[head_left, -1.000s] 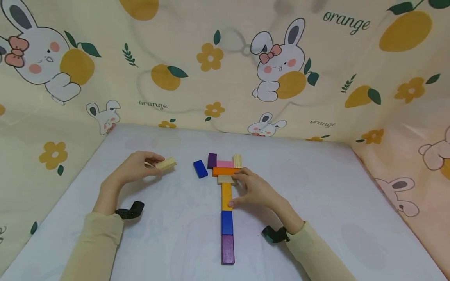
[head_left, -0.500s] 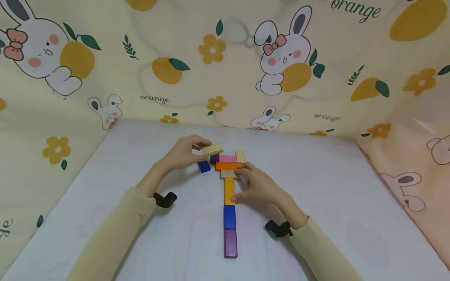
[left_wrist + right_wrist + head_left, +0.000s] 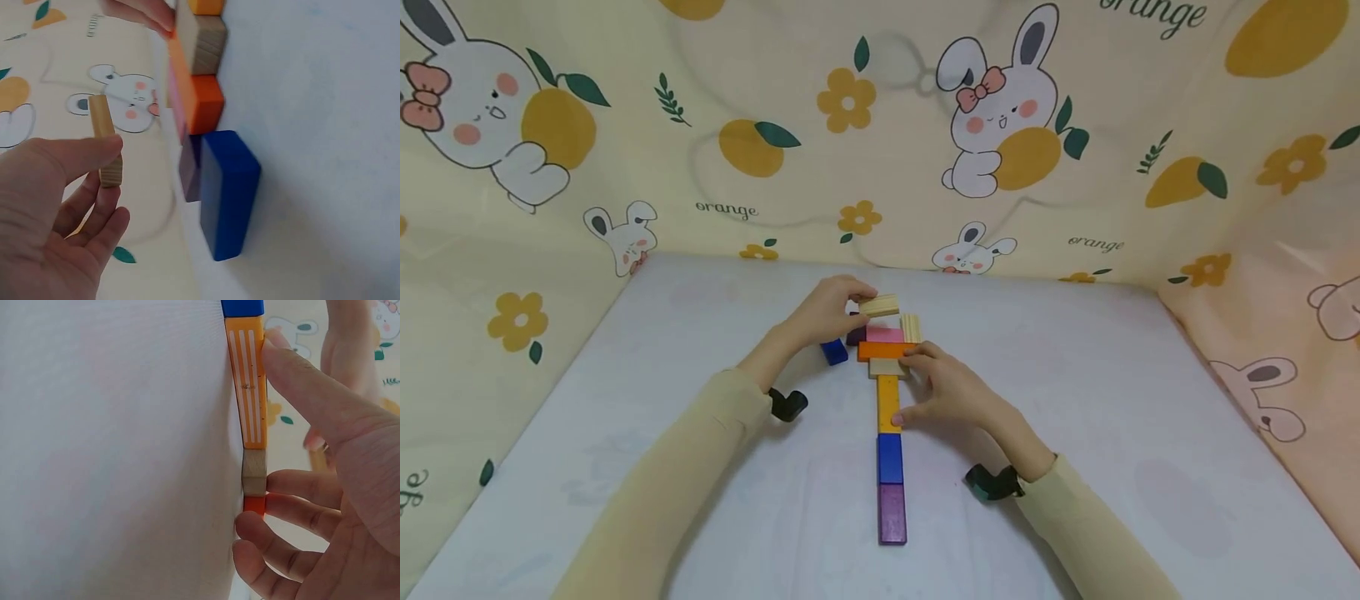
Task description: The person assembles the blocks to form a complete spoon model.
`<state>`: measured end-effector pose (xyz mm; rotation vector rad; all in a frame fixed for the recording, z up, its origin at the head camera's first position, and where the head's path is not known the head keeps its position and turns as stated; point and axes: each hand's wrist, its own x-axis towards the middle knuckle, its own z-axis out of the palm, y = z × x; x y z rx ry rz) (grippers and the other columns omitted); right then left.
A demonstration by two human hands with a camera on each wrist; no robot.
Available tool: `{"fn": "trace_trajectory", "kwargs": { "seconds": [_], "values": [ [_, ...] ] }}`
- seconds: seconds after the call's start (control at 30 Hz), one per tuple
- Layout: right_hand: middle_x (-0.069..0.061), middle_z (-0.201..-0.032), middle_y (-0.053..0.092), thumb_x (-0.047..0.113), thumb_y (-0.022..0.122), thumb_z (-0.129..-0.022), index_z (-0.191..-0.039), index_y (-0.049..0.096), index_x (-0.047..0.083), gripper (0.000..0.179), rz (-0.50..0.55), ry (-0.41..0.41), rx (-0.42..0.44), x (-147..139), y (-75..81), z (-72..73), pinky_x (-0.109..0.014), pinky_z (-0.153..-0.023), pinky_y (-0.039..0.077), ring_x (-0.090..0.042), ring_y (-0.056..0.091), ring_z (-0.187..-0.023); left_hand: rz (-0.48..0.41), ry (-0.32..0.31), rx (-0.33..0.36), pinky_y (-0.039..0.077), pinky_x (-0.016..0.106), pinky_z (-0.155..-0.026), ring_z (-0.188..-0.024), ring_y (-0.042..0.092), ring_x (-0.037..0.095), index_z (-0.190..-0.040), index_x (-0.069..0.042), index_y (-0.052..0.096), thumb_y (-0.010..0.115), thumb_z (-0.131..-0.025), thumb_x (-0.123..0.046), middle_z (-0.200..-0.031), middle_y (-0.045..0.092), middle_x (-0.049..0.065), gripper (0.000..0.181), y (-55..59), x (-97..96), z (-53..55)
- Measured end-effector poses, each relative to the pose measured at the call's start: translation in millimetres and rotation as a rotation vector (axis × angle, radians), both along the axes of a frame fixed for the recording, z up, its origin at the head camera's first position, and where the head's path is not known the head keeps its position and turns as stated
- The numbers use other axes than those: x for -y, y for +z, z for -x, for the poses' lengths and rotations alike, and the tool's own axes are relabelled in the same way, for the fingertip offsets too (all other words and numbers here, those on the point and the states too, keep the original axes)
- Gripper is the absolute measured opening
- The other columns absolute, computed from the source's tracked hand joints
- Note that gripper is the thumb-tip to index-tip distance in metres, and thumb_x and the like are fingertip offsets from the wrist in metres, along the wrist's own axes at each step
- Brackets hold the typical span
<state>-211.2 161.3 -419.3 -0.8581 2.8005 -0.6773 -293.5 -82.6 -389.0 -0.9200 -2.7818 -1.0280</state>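
Observation:
My left hand [image 3: 827, 312] pinches a pale wooden block [image 3: 880, 306] between thumb and fingers, raised above the far end of a line of blocks. That end has a pink block [image 3: 887, 334], with a dark purple block [image 3: 855, 337] to its left and a grooved pale block [image 3: 912, 328] to its right. Nearer lie an orange block [image 3: 880, 350] and a plain wood block [image 3: 884, 367]. My right hand [image 3: 955, 392] rests along the right side of the line, thumb touching the yellow block [image 3: 250, 394], fingertips at the plain wood and orange blocks.
A blue block [image 3: 228, 194] lies just left of the dark purple one. Toward me the line continues with another blue block [image 3: 890, 458] and a purple block [image 3: 892, 514]. A patterned cloth [image 3: 760, 92] rises behind the white tabletop [image 3: 1075, 400].
My left hand has carried the pale wooden block right and away from me, from left of the loose blue block to above the line's far end. My right hand stays by the line.

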Motion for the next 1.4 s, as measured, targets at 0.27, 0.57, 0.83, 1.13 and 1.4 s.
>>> {"fn": "trace_trajectory", "kwargs": {
  "seconds": [0.27, 0.57, 0.83, 1.13, 1.4],
  "values": [
    [-0.008, -0.138, 0.048, 0.061, 0.083, -0.066, -0.138, 0.057, 0.007, 0.094, -0.002, -0.018, 0.019, -1, -0.2, 1.2, -0.046, -0.105, 0.040, -0.027, 0.049, -0.121, 0.090, 0.022, 0.056, 0.047, 0.034, -0.096, -0.107, 0.059, 0.022, -0.121, 0.000, 0.067, 0.073, -0.090, -0.009, -0.119, 0.065, 0.011, 0.033, -8.2, -13.2, 10.0],
    [-0.011, -0.141, 0.047, 0.058, 0.085, -0.066, -0.137, 0.057, 0.006, 0.092, 0.004, -0.001, 0.008, 1, 2.9, 0.5, -0.046, -0.104, 0.041, -0.029, 0.049, -0.122, 0.200, 0.037, 0.033, 0.043, 0.036, -0.102, -0.114, 0.057, 0.024, -0.124, 0.002, 0.066, 0.066, -0.093, -0.003, -0.122, 0.065, 0.013, 0.031, -11.0, -19.9, 15.1],
    [-0.010, -0.139, 0.048, 0.056, 0.086, -0.066, -0.136, 0.058, 0.006, 0.091, 0.002, -0.009, 0.022, 2, 3.7, -1.2, -0.045, -0.104, 0.041, -0.027, 0.049, -0.120, 0.257, 0.002, 0.051, 0.042, 0.037, -0.103, -0.116, 0.056, 0.026, -0.127, 0.003, 0.064, 0.062, -0.095, -0.002, -0.122, 0.064, 0.014, 0.032, -12.5, -26.6, 17.5],
    [-0.008, -0.138, 0.048, 0.057, 0.086, -0.066, -0.137, 0.057, 0.006, 0.092, 0.002, -0.010, 0.017, 2, 2.3, -1.3, -0.042, -0.105, 0.040, -0.025, 0.049, -0.118, 0.248, -0.021, 0.083, 0.041, 0.038, -0.104, -0.118, 0.055, 0.025, -0.128, 0.004, 0.063, 0.058, -0.097, -0.001, -0.125, 0.063, 0.014, 0.032, -15.2, -26.4, 18.1],
    [-0.011, -0.140, 0.047, 0.057, 0.085, -0.066, -0.138, 0.056, 0.006, 0.093, 0.003, -0.013, 0.033, 2, 3.5, -1.6, -0.046, -0.106, 0.039, -0.028, 0.048, -0.122, 0.245, -0.018, 0.087, 0.041, 0.038, -0.104, -0.116, 0.055, 0.024, -0.127, 0.002, 0.064, 0.058, -0.096, 0.000, -0.125, 0.063, 0.013, 0.032, -18.1, -24.5, 18.6]
  ]
}}
